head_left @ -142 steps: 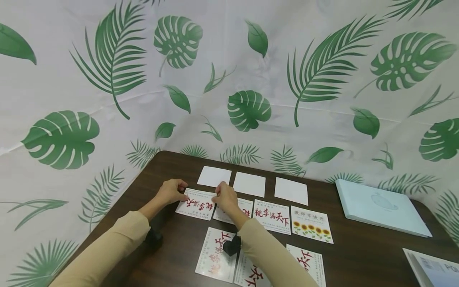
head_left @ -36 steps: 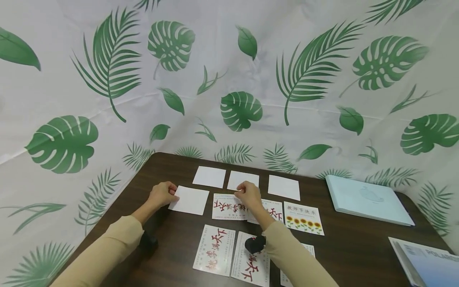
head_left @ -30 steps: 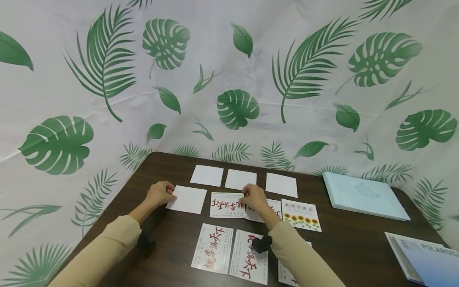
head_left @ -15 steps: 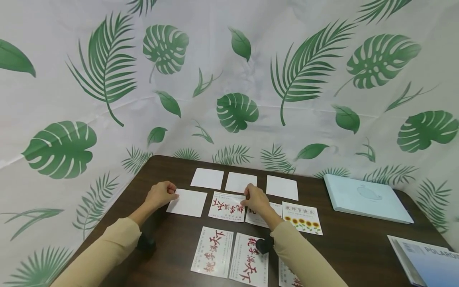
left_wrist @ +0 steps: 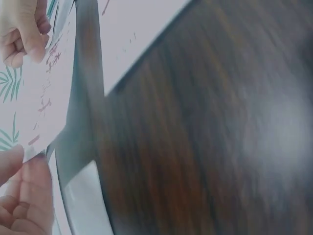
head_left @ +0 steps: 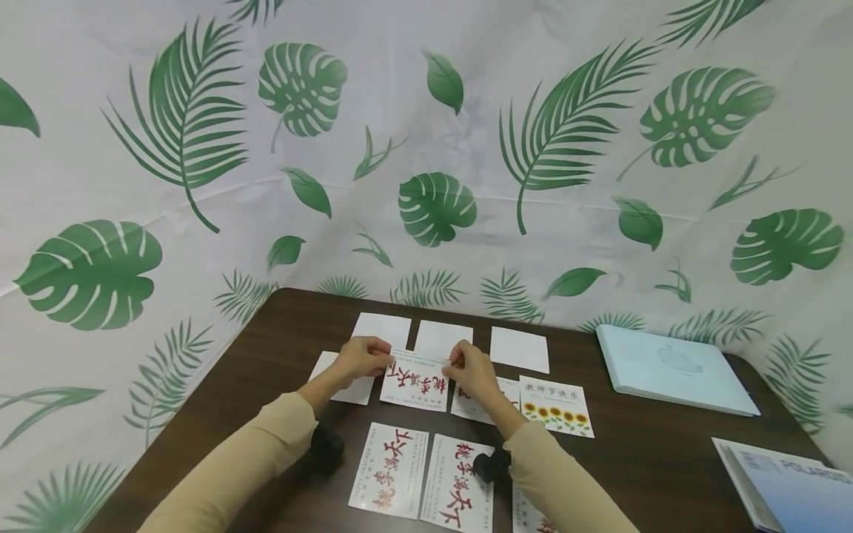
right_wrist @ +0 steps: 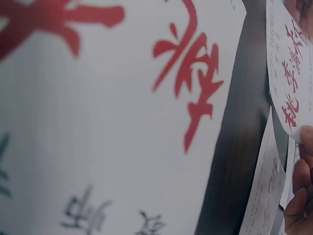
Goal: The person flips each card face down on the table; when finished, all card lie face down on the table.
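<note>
Both hands hold one white card (head_left: pixel 415 389) with red Chinese lettering, its far edge lifted off the table. My left hand (head_left: pixel 362 357) pinches its far left corner, and my right hand (head_left: pixel 473 370) pinches the far right one. In the left wrist view the card (left_wrist: pixel 49 93) hangs between the left thumb and fingers (left_wrist: pixel 36 188) and the right hand (left_wrist: pixel 24 32). The right wrist view shows the same card (right_wrist: pixel 291 73) tilted up. Partly under the left forearm lies a blank white card (head_left: pixel 353 391). To the right are another red-lettered card (head_left: pixel 509 389) and a sunflower card (head_left: pixel 556 407).
Three blank cards (head_left: pixel 520 349) form a row at the back. Several red-lettered cards (head_left: pixel 389 470) lie nearer on the dark wooden table (head_left: pixel 640 474). At the right are a pale blue album (head_left: pixel 676 370) and a booklet marked POLAROID (head_left: pixel 793 481). A leaf-print cloth (head_left: pixel 426 111) hangs behind.
The leftmost card went from its lettered side to a blank side. My left hand then left it and moved right onto the card that the right hand was lifting.
</note>
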Available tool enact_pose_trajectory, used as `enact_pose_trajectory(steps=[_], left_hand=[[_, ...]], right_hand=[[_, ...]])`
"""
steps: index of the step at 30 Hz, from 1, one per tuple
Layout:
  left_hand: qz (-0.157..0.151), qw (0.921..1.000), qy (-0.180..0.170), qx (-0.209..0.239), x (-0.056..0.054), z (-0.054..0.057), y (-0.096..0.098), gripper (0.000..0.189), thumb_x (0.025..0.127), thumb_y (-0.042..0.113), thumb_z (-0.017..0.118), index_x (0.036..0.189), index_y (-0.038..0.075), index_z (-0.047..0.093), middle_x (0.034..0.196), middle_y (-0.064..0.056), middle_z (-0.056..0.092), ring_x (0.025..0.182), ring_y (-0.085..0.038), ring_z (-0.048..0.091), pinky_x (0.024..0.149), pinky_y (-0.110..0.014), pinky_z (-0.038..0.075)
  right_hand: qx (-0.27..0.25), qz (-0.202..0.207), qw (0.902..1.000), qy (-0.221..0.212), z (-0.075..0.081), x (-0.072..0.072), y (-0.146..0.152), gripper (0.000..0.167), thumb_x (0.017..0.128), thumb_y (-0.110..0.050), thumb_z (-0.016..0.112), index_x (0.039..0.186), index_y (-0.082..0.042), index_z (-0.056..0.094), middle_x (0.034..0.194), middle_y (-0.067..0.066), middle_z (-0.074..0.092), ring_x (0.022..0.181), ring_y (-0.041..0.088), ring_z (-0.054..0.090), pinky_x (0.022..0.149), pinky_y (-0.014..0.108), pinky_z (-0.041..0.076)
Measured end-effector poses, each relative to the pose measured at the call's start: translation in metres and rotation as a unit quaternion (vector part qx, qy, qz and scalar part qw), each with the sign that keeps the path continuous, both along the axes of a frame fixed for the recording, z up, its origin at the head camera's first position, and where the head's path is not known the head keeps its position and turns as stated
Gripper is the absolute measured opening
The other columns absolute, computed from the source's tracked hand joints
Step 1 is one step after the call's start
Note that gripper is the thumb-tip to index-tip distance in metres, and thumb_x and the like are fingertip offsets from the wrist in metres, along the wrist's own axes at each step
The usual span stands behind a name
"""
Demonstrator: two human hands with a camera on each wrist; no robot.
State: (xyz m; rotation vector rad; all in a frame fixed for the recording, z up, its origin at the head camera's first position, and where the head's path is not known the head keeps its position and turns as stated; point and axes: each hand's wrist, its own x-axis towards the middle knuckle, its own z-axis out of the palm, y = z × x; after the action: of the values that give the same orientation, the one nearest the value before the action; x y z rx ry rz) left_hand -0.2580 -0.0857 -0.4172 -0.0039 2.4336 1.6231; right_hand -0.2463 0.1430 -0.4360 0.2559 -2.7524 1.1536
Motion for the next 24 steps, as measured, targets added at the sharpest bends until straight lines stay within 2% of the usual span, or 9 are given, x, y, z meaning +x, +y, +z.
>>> enact_pose_trajectory(steps=[4,10,13,18,21,24], left_hand=[[0.014,0.9992,-0.026,0.028,-0.001,-0.003,0.001,0.018,0.085,0.004,0.065,0.101,-0.002,0.061,0.084,-0.005,0.062,0.07,-0.01,0.059,0.064,-0.024,0.055],[0.024,0.9993,-0.021,0.019,-0.002,0.005,-0.005,0.023,0.084,0.004,0.066,0.106,-0.001,0.061,0.085,-0.006,0.063,0.068,-0.01,0.058,0.057,-0.02,0.053],[0.028,0.9995,-0.014,0.009,-0.002,0.01,-0.008,0.023,0.083,0.003,0.066,0.105,0.0,0.062,0.086,-0.007,0.063,0.068,-0.01,0.058,0.057,-0.02,0.052],[0.022,0.9997,0.0,0.013,0.0,0.017,-0.006,0.022,0.083,0.003,0.065,0.104,-0.001,0.062,0.083,-0.006,0.063,0.066,-0.01,0.058,0.058,-0.021,0.054],[0.019,0.9996,0.012,0.017,0.004,0.021,-0.002,0.022,0.082,0.001,0.064,0.103,-0.003,0.061,0.082,-0.005,0.062,0.066,-0.01,0.058,0.059,-0.023,0.055],[0.02,0.9994,0.023,0.019,0.009,0.026,0.002,0.019,0.083,0.0,0.063,0.102,-0.004,0.06,0.083,-0.007,0.062,0.067,-0.011,0.059,0.06,-0.026,0.057]], right_hand=[[-0.018,-0.009,0.9998,-0.009,-0.001,0.002,-0.004,0.023,0.076,-0.005,0.075,0.081,-0.007,0.053,0.07,0.002,0.055,0.06,0.011,0.047,0.053,0.023,0.039],[-0.074,-0.038,0.9964,0.015,0.001,0.009,-0.015,0.019,0.079,-0.003,0.071,0.093,-0.003,0.058,0.075,0.005,0.058,0.062,0.01,0.05,0.053,0.02,0.042],[-0.099,-0.004,0.9949,0.022,0.005,0.016,-0.029,0.015,0.08,-0.001,0.069,0.092,0.0,0.061,0.076,0.007,0.06,0.066,0.011,0.052,0.058,0.019,0.044],[-0.152,0.069,0.9853,-0.034,0.012,0.03,-0.055,0.013,0.082,-0.002,0.067,0.094,0.001,0.065,0.079,0.008,0.062,0.069,0.01,0.053,0.06,0.017,0.045],[-0.181,0.079,0.9787,-0.058,0.013,0.034,-0.066,0.016,0.082,-0.005,0.07,0.096,0.002,0.066,0.08,0.008,0.063,0.069,0.009,0.052,0.06,0.016,0.044],[-0.182,0.078,0.9782,-0.062,0.012,0.036,-0.072,0.022,0.08,-0.012,0.074,0.096,0.001,0.065,0.079,0.007,0.063,0.068,0.007,0.054,0.058,0.015,0.045]])
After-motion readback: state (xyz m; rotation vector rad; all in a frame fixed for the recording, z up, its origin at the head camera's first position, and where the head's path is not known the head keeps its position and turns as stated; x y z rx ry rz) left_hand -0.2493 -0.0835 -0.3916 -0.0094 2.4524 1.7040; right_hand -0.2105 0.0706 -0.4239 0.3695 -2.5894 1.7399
